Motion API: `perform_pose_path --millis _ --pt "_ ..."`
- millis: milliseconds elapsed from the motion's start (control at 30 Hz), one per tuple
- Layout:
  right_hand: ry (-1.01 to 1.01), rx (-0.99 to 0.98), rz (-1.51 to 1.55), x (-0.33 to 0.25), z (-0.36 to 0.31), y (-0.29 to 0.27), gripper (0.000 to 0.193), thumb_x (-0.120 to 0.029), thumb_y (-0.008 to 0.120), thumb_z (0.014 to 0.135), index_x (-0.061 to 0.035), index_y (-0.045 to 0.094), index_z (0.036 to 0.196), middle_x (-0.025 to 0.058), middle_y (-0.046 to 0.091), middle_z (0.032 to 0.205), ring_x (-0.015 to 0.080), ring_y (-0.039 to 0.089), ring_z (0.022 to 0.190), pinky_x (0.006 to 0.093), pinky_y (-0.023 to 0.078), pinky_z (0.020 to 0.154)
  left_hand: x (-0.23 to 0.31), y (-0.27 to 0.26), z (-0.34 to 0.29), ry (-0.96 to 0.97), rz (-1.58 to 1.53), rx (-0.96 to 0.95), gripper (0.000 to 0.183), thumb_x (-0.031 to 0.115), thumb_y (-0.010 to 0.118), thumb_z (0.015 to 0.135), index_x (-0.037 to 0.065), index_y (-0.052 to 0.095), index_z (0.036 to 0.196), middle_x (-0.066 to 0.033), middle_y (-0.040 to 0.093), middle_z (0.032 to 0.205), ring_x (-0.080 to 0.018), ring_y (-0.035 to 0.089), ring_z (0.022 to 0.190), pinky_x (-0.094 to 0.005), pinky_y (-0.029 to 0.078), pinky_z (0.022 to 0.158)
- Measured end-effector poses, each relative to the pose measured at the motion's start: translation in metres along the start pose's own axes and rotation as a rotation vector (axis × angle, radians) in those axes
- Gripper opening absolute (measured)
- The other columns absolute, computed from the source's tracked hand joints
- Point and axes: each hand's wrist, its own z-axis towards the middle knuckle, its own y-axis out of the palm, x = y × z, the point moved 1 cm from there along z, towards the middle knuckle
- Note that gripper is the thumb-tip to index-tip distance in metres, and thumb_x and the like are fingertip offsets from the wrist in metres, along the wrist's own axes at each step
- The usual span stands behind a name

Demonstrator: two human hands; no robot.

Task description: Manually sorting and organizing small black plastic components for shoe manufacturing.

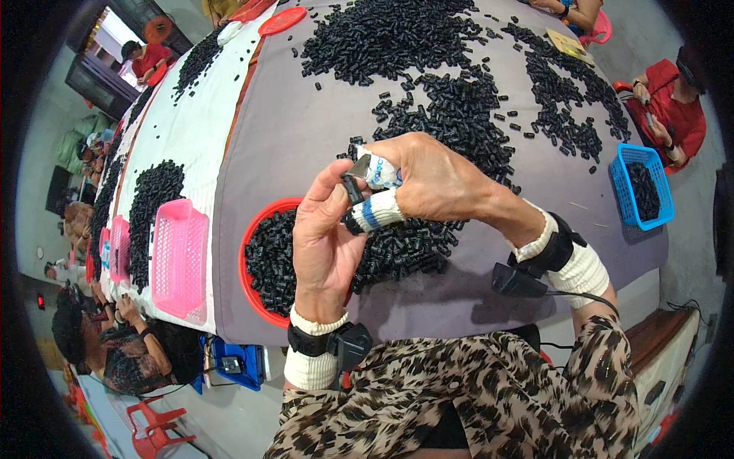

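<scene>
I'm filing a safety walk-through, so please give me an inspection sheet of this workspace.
Surface: grey cloth, with white cloth to its left.
Things in use: small black piece and metal blade, close together, contact unclear; red basin filled with similar pieces, more heaped loose beyond.
Clutter: pink basket at left; blue basket at right, holding black pieces.
Hands: left hand pinches the piece; right hand, fingers partly wrapped, grips the blade.
Cables: black cable at the right wrist device.
Surroundings: co-worker in red at right; red chair lower left.
</scene>
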Motion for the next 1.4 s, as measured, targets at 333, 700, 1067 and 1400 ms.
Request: perform_pose_path --millis 333,700,1067,1400 --pt "-0.031 0.066 -0.085 -0.004 -0.002 0.001 0.025 -0.018 0.067 0.065 0.0028 0.059 0.077 0.0147 0.060 0.064 0.0205 0.056 0.055 0.0340 0.045 0.056 0.001 0.017 0.001 0.002 0.202 0.138 0.025 -0.001 0.056 0.078 -0.002 0.055 0.103 -0.0103 0.062 0.090 -0.0161 0.061 0.084 -0.0294 0.049 0.080" --pt "0.004 0.047 -0.058 0.006 -0.002 0.000 0.026 -0.021 0.069 0.066 0.0007 0.057 0.076 0.0099 0.056 0.063 0.0181 0.052 0.056 0.0312 0.042 0.054 -0.004 0.010 0.000 0.022 0.181 0.190 0.024 0.008 0.053 0.087 -0.004 0.053 0.108 -0.0097 0.061 0.095 -0.0154 0.059 0.087 -0.0285 0.049 0.080" --pt "0.004 -0.035 -0.123 0.004 0.000 -0.002 0.030 -0.024 0.066 0.066 0.0035 0.056 0.072 0.0177 0.057 0.062 0.0291 0.055 0.055 0.0381 0.043 0.056 -0.005 -0.002 -0.002 -0.022 0.050 0.102 0.028 0.009 0.049 0.089 -0.004 0.047 0.114 -0.0144 0.057 0.105 -0.0235 0.057 0.098 -0.0384 0.047 0.088" --pt "0.000 -0.062 -0.156 0.007 -0.001 -0.002 0.027 -0.023 0.064 0.066 0.0024 0.056 0.073 0.0160 0.058 0.062 0.0272 0.054 0.054 0.0379 0.043 0.056 -0.006 -0.002 -0.002 -0.008 0.071 0.088 0.026 0.005 0.050 0.088 -0.005 0.049 0.111 -0.0153 0.058 0.105 -0.0246 0.058 0.097 -0.0384 0.049 0.086"
